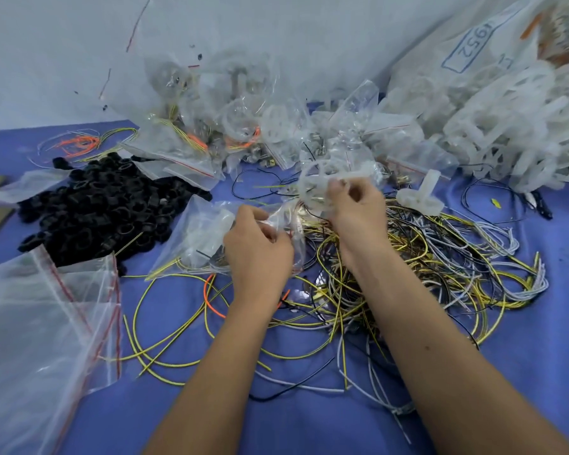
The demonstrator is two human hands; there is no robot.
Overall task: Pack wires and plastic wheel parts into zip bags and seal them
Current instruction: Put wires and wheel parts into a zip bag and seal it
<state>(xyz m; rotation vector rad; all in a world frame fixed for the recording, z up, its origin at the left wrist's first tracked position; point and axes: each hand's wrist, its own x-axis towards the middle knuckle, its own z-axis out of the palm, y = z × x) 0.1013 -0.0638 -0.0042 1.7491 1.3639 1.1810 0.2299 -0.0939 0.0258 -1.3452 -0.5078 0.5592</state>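
Holding a zip bag [207, 238] at its mouth near the middle of the frame, the left hand [260, 247] pinches the clear film with curled fingers, while the right hand [358, 208], just beside it and a little higher, grips a white plastic wheel [316, 182] by its rim, apparently about to feed it in. The likeliest slip is that the wheel's spokes or stub catch the film at the mouth, since the opening looks crumpled rather than spread wide. Another risk lies underneath: both hands work right over the tangle of loose wires [408, 274] in the centre and right of the frame, so a stray strand could ride in with the wheel or get trapped in the seal strip and keep it from closing. The bag already seems to hold a pale plastic piece and a few yellow and dark wires, some poking out of its lower left corner. A pile of filled bags [211, 133] sits at the upper middle, showing wheels and orange and yellow wires through the film. Empty bags [46, 310] with red strips lie at the lower left of the blue bench [539, 372]. A big sack [473, 60] at the upper right spills white wheels, and a heap of black rings [96, 208] rests at the left.
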